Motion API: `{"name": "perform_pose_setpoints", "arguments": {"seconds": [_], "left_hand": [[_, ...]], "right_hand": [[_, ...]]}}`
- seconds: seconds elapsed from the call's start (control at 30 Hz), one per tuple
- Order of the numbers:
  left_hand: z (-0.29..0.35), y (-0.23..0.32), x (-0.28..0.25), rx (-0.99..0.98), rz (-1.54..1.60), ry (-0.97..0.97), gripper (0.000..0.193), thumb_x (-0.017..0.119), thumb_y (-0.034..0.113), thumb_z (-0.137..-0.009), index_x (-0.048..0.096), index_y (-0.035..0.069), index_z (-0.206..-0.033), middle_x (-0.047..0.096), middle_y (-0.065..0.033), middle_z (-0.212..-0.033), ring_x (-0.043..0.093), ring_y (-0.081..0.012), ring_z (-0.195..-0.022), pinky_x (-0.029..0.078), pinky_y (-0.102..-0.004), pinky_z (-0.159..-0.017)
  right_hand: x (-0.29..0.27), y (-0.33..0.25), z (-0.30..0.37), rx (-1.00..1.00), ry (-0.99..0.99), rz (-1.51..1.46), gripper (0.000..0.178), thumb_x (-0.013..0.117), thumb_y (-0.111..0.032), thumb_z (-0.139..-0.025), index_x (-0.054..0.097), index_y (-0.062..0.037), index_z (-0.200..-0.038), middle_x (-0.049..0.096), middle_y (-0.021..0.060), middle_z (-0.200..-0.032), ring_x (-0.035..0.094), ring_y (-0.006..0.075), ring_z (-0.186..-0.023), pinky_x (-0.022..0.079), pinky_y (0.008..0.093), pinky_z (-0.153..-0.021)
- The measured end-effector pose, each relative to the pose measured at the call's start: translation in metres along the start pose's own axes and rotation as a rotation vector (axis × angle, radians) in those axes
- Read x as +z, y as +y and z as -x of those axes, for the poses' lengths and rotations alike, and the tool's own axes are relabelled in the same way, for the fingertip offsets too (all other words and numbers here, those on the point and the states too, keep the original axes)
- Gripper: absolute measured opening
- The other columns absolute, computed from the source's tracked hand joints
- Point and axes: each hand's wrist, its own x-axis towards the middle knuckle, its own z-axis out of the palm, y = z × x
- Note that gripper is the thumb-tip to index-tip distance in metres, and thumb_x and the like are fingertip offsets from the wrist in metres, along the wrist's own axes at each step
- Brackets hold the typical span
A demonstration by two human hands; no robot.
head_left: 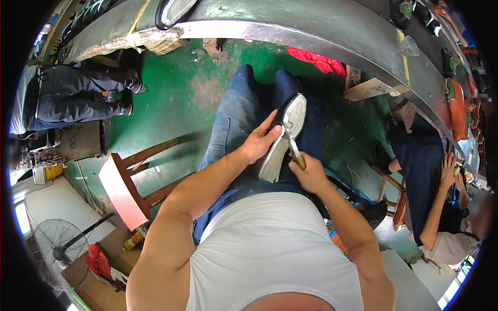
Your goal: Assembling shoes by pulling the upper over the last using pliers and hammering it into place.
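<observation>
The person's white shirt (280, 233) is nearest. Past the knees runs the edge of a gray bench (249, 31). Wide green floor (166, 103) lies left of the legs. On the lap is a shoe (273, 161), whitish sole up, with a dark, bumpy rim. The left hand (258, 144) pinches its side; the right hand (311, 175) wraps around a tool (294, 149).
</observation>
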Motion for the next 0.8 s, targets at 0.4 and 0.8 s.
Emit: {"name": "perform_pose_setpoints", "arguments": {"seconds": [0.4, 0.8], "left_hand": [[-0.011, 0.020, 0.012, 0.534, -0.853, 0.039, 0.063, 0.053, 0.014, -0.099, 0.028, 0.017, -0.157, 0.053, -0.0238, -0.136, 0.055, -0.0388, -0.124, 0.042, -0.0376, -0.108], [-0.010, 0.026, 0.020, 0.245, -1.195, -0.052, 0.060, 0.047, 0.026, -0.102, 0.024, 0.018, -0.157, 0.049, -0.0375, -0.136, 0.052, -0.0486, -0.125, 0.044, -0.0463, -0.105]], "right_hand": [[-0.034, 0.028, -0.022, 0.352, -0.347, -0.529, 0.026, 0.059, -0.016, -0.097, 0.060, 0.0041, -0.113, 0.067, 0.0102, -0.088, 0.067, 0.0183, -0.078, 0.052, 0.0322, -0.064], [-0.063, 0.012, -0.062, 0.156, -0.137, -0.157, 0.046, 0.044, -0.039, -0.105, 0.061, 0.0010, -0.090, 0.064, 0.0096, -0.068, 0.064, 0.0165, -0.062, 0.049, 0.0341, -0.054]]}}
